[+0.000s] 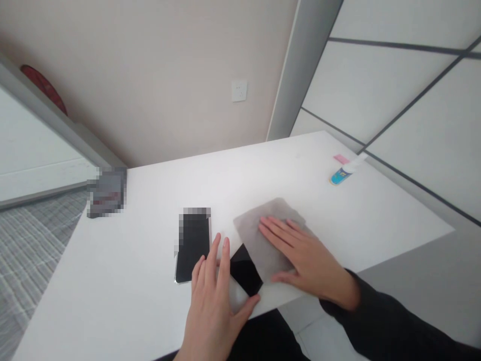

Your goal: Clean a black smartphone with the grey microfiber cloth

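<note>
Black phone (246,273) flat on desk (150,301), near front edge, mostly under grey cloth (263,230); only lower-left end showing. Long axis diagonal: exposed end toward front-left of desk, hidden end running up-right under cloth. Which end is top: can't tell.

R hand (300,255) lying flat on cloth, right over phone's covered part, fingers spread and pointing up-left; grip wide, pressing, closed on nothing. L hand (218,281) just left of phone, palm down on desk, fingers straight, thumb touching phone's exposed corner; grip wide too, not holding. Both touching or nearly so; R hand on top, L hand at free end.

2nd phone (192,245) left of black phone, beside L fingertips, long axis approx. front-to-back. Small spray bottle (343,173) well apart, far right-rear of phone, lying on its side. Dark blurred item (107,192) at far left-rear desk corner.
</note>
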`<state>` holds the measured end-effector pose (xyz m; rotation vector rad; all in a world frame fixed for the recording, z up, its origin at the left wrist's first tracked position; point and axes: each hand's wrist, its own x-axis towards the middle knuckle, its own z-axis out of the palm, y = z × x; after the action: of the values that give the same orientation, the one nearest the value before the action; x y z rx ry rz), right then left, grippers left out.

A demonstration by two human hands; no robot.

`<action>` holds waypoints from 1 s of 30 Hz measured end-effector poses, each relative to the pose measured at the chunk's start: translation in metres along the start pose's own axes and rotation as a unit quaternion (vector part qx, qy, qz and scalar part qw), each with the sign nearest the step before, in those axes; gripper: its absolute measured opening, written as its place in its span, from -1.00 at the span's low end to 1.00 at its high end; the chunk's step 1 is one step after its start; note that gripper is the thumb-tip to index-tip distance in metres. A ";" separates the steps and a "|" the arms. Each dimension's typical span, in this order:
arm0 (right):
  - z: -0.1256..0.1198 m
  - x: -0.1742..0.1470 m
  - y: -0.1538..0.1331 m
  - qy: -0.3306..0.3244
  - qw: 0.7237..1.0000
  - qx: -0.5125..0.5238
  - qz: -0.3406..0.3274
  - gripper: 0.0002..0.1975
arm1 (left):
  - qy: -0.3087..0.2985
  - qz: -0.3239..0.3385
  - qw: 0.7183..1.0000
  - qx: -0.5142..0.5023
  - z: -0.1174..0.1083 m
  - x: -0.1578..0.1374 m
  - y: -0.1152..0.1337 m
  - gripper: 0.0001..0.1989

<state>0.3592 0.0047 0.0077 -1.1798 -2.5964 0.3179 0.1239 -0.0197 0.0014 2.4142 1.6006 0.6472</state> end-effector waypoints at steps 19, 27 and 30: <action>0.002 -0.002 -0.018 -0.031 0.999 -0.027 -0.027 0.05 | 0.045 -0.001 0.997 0.062 -0.001 -0.002 0.007 0.10; 0.007 0.000 -0.006 0.032 0.996 -0.082 0.005 -0.02 | 0.035 -0.003 0.999 -0.008 -0.002 0.000 0.006 -0.09; 0.008 0.000 0.003 0.070 0.990 -0.105 0.057 -0.10 | 0.062 -0.008 0.998 0.010 -0.003 -0.001 0.005 -0.16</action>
<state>0.3586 0.0064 -0.0010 -1.3714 -2.4918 -0.0189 0.1267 -0.0228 0.0062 2.4162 1.6793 0.7958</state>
